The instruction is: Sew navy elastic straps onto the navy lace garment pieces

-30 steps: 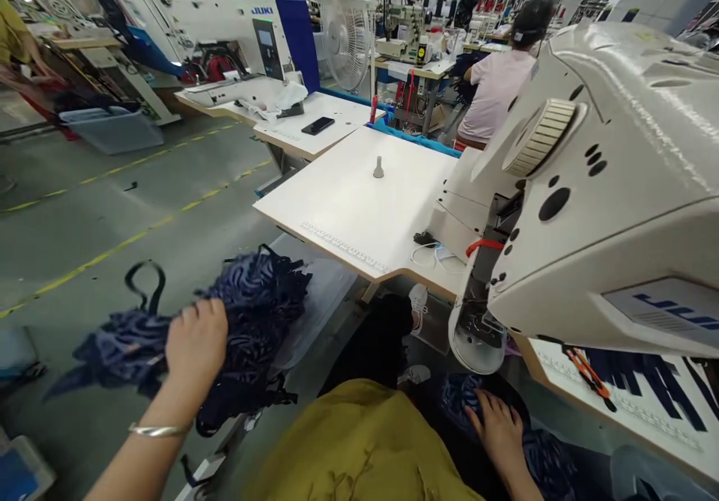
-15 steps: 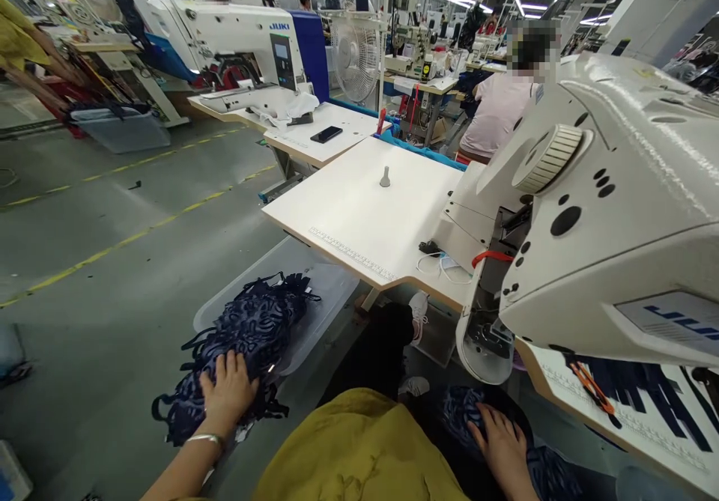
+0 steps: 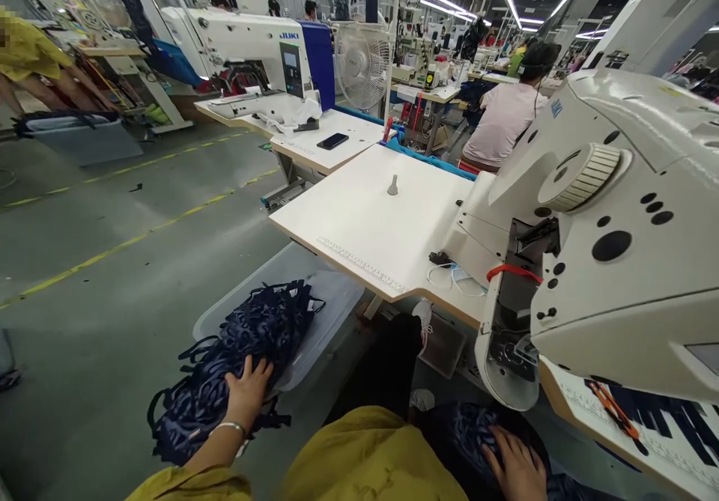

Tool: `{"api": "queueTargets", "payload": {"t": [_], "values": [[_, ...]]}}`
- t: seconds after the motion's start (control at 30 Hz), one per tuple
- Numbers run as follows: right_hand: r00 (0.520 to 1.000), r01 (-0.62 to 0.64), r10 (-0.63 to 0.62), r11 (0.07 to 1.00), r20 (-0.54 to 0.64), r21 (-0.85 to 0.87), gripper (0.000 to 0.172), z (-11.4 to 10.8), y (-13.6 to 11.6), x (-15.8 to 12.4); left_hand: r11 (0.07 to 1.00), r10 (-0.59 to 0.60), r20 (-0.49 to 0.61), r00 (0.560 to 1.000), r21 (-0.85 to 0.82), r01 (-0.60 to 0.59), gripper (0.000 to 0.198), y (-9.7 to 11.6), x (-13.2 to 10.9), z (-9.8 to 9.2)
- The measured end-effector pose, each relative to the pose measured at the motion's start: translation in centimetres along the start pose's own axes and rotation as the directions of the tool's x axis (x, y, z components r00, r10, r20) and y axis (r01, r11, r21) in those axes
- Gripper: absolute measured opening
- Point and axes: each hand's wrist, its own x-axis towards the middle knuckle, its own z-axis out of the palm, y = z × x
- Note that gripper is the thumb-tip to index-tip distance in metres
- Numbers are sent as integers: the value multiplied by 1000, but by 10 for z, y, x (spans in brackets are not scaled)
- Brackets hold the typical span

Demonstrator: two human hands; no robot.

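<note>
A heap of navy patterned strapped garments (image 3: 210, 400) lies partly in a clear plastic bin (image 3: 331, 299) and hangs over its near edge. My left hand (image 3: 247, 395) rests on top of the heap, fingers spread, with a bracelet at the wrist. Over my right thigh lies more navy patterned fabric (image 3: 472, 430). On this fabric my right hand (image 3: 517, 463) lies with its fingers stretched out. The sewing machine (image 3: 634, 261) stands just beyond that hand, a red band (image 3: 514, 270) around its arm.
The white machine table (image 3: 365, 216) has a printed ruler and a grey peg (image 3: 393, 185). Orange-handled scissors (image 3: 615, 415) lie by dark strips (image 3: 668, 415) at the right. Behind are a phone (image 3: 333, 141), a fan (image 3: 362, 67), another machine (image 3: 241, 44) and a seated person (image 3: 502, 119).
My left hand has moved across the heap toward the right and slightly away from its near end. My right hand stays on the lap fabric. The view has shifted slightly.
</note>
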Motion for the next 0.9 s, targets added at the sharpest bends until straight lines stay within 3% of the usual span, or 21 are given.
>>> {"api": "queueTargets", "payload": {"t": [0.23,0.53,0.73,0.9], "values": [[1000,-11,11,1000,5,-25,41,-4,-10,6,999,36,101,994,-8,-36,38,-3,-18,19],[997,-39,36,998,68,41,39,0,0,9,997,70,53,996,-45,-68,38,12,-7,11],[996,-67,72,993,-54,95,50,7,10,9,982,6,50,999,-186,4,39,22,-13,-12],[1000,13,-7,969,-25,247,51,-42,10,4,885,30,111,993,-465,25,39,56,-13,-56]]}}
